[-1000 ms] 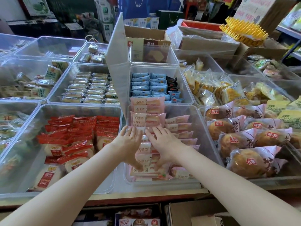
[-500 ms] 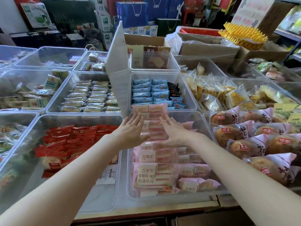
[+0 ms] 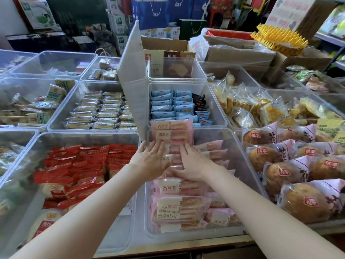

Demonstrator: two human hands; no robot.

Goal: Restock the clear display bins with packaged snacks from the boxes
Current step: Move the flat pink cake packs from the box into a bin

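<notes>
Pressing pink snack packs (image 3: 172, 135), left hand (image 3: 151, 161), right hand (image 3: 194, 163)

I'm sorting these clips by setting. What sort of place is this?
Most likely a small snack shop's display counter: rows of clear bins hold individually wrapped pastries, opened cardboard boxes of stock sit behind, and gift bags line the back.

Dim stockroom clutter is filling the back: tall blue paper gift bags with white cord handles (image 3: 152, 13), stacked cartons, a dark green gift bag (image 3: 192, 28). A pale wall strip (image 3: 11, 19) is showing far left; metal shelving (image 3: 331, 37) is standing right.
</notes>
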